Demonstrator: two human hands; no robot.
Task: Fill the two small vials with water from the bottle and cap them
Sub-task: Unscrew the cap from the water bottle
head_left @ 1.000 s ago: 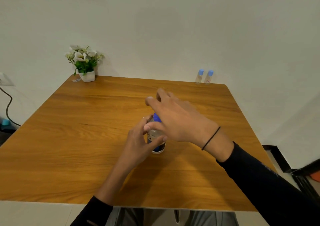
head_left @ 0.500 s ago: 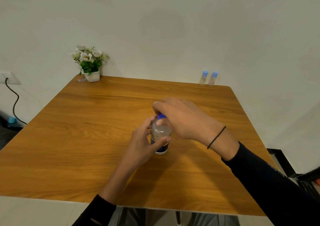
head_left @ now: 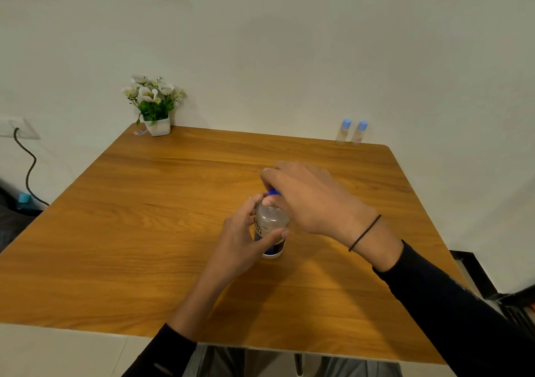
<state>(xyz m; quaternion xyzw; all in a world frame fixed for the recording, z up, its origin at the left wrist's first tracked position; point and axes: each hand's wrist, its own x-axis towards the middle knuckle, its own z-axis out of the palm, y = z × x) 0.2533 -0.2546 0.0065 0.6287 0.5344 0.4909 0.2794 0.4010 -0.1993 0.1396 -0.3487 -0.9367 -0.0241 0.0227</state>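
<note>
Step in hand is opening: left hand (head_left: 240, 240) grips the bottle (head_left: 270, 226), right hand (head_left: 307, 200) fingers pinch its cap (head_left: 273, 192). Next, bring the capped vials (head_left: 351, 131) from 1 o'clock.

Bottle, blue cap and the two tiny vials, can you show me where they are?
Bottle (head_left: 270, 220): head view, clear shoulder.
Blue cap (head_left: 273, 192): head view, visible edge under the fingers.
Left vial (head_left: 343, 132): head view, clear body.
Right vial (head_left: 359, 133): head view, clear body.

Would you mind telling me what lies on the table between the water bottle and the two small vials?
Only the right hand, gripping the blue cap of the bottle. Past it, the head view shows bare table up to the vials.
</note>
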